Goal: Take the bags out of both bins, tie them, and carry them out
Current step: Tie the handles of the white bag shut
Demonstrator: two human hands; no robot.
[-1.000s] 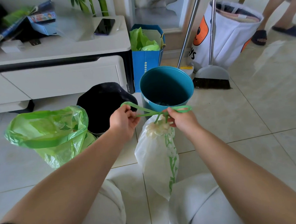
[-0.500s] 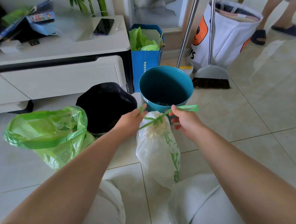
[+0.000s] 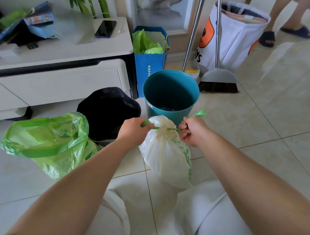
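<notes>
Glossy cream floor tiles (image 3: 258, 122) with thin grout lines carry the whole work area, and the round teal plastic bin (image 3: 171, 95), standing empty of any liner, serves as the reference point.

Far left of the teal bin, the translucent green film bag (image 3: 44, 143) rests on the tiles with its mouth open and untied; the film is thin, crinkled and slack. Between that bag and the teal bin stands the black, irregularly lobed bin (image 3: 108, 111), dark inside and also without a liner.

Directly in front of the teal bin, the white plastic drawstring bag (image 3: 163, 152) hangs gathered at its neck, soft and rounded below, with a green strip down its right side. The left hand (image 3: 133, 132) is closed in a fist on one end of the green drawstring (image 3: 155, 127); the right hand (image 3: 193, 131) pinches the other end, its tail projecting toward the teal bin.

Procedure, as judged: pull both ends outward and level, evenly, until the knot seats against the puckered neck. Avoid jerking; thin film of this kind probably tears at the gathers. Then tie the green bag.
</notes>
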